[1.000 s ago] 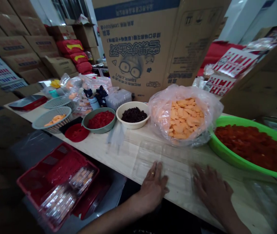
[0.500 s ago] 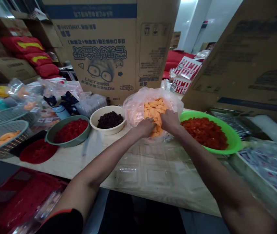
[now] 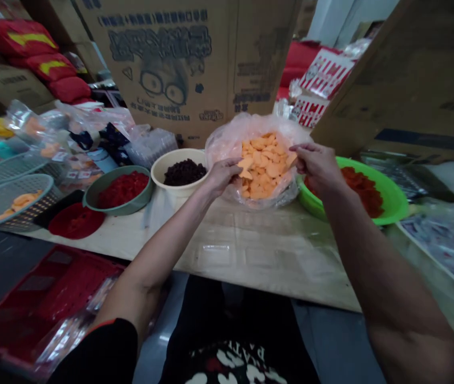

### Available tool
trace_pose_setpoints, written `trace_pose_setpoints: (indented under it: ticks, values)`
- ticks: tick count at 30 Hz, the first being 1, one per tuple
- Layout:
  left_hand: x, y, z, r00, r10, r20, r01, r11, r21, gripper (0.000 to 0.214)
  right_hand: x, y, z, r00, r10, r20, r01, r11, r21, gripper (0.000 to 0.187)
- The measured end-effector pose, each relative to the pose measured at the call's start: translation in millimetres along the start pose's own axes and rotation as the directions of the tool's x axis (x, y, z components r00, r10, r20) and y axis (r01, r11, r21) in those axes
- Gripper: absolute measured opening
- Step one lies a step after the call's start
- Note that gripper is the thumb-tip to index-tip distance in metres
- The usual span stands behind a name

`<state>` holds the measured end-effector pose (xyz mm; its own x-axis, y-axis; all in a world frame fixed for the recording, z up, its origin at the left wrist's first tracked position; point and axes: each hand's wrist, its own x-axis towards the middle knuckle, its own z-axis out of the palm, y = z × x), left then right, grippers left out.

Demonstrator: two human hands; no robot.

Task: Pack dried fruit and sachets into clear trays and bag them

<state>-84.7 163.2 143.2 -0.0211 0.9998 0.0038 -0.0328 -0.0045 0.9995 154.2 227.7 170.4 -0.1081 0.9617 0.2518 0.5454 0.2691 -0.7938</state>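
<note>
The clear plastic bag of flat orange slices [image 3: 265, 160] sits open-mouthed on the pale wooden desk [image 3: 123, 242], its pile heaped and matte. Half a second ago both hands were sunk together in the pile. Now they have drawn apart. The left hand [image 3: 221, 175] pinches an orange slice [image 3: 245, 172] at the bag's left edge, and the right hand [image 3: 318, 162] pinches another at its right edge. Just left of the bag stands a cream bowl of dark dried fruit [image 3: 173, 190], and just right of it a green plastic basin of red pieces [image 3: 392, 194].

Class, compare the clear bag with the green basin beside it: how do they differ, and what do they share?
The clear bag is soft; the green basin is rigid. The bag holds orange slices, the basin dark red pieces. The left hand and right hand pinch slices at the bag, not the basin. Both sit open on the wooden table.
</note>
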Motion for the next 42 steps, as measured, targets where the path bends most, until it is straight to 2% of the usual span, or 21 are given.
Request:
trace_pose_setpoints:
  ticks: [2,4,6,8,11,14,16,17,19,22,25,28,31,34,36,38,40,42]
  values:
    - [-35,-4,-2.5,0.999,0.007,0.051,-0.008,1.0,0.011,0.031,-40,7,-7,0.994,0.044,0.104,-0.072,0.957,0.282,0.032]
    - [-75,-15,-1.7,0.993,0.053,0.101,-0.064,0.992,0.109,0.032,-86,15,-10,0.972,0.06,0.227,-0.161,0.875,0.457,0.03]
    - [-112,-30,3.4,0.981,0.123,0.153,-0.158,0.957,0.245,0.028,-130,26,-8,0.942,0.068,0.328,-0.242,0.815,0.527,0.031]
    - [-140,-50,12.4,0.952,0.229,0.205,-0.291,0.885,0.363,0.018,-165,39,-2,0.921,0.085,0.38,-0.297,0.784,0.546,0.031]
    - [-162,-81,28.1,0.867,0.413,0.278,-0.498,0.726,0.473,0.011,-199,54,12,0.919,0.112,0.379,-0.311,0.798,0.517,0.029]
    - [-168,-107,40.7,0.792,0.481,0.377,-0.607,0.542,0.582,0.018,-222,63,29,0.96,0.114,0.255,-0.191,0.933,0.304,0.021]
    - [-170,-117,46.2,0.788,0.404,0.464,-0.614,0.458,0.643,0.023,-235,64,40,0.986,0.074,0.149,-0.083,0.995,0.057,0.014]
    - [-171,-120,48.0,0.796,0.34,0.501,-0.605,0.431,0.67,0.024,-242,64,45,0.991,0.041,0.126,-0.031,0.996,-0.078,0.01]
    - [-174,-119,49.7,0.805,0.211,0.554,-0.59,0.372,0.717,0.026,-252,61,50,0.988,-0.018,0.156,0.069,0.943,-0.325,0.006]
    - [-175,-109,48.8,0.786,0.128,0.604,-0.613,0.279,0.739,0.024,-261,53,50,0.96,-0.074,0.269,0.212,0.82,-0.531,0.009]
    - [-173,-101,47.9,0.76,0.119,0.639,-0.646,0.243,0.724,0.027,-261,45,46,0.949,-0.097,0.301,0.258,0.787,-0.56,0.023]
    - [-168,-104,51.7,0.784,0.065,0.618,-0.613,0.246,0.751,0.026,-259,39,45,0.933,-0.072,0.352,0.279,0.764,-0.582,0.019]
    - [-164,-106,56.3,0.814,0.015,0.581,-0.567,0.241,0.788,0.024,-259,34,46,0.893,-0.054,0.448,0.341,0.732,-0.59,0.014]
    - [-151,-90,54.3,0.819,0.009,0.573,-0.556,0.257,0.791,0.027,-246,26,37,0.856,-0.039,0.516,0.397,0.687,-0.608,0.015]
    - [-129,-67,49.8,0.833,0.011,0.554,-0.536,0.267,0.801,0.026,-221,19,26,0.83,-0.016,0.557,0.423,0.668,-0.611,0.017]
    - [-94,-41,46.3,0.888,0.041,0.459,-0.456,0.225,0.861,0.023,-179,10,17,0.833,-0.015,0.553,0.433,0.641,-0.634,0.023]
    - [-51,-20,45.7,0.955,0.121,0.269,-0.286,0.155,0.946,0.026,-126,1,16,0.897,-0.053,0.44,0.386,0.582,-0.716,0.029]
    - [-10,-7,47.0,0.981,0.168,0.101,-0.132,0.187,0.973,0.024,-73,-3,26,0.95,-0.062,0.306,0.289,0.544,-0.788,0.031]
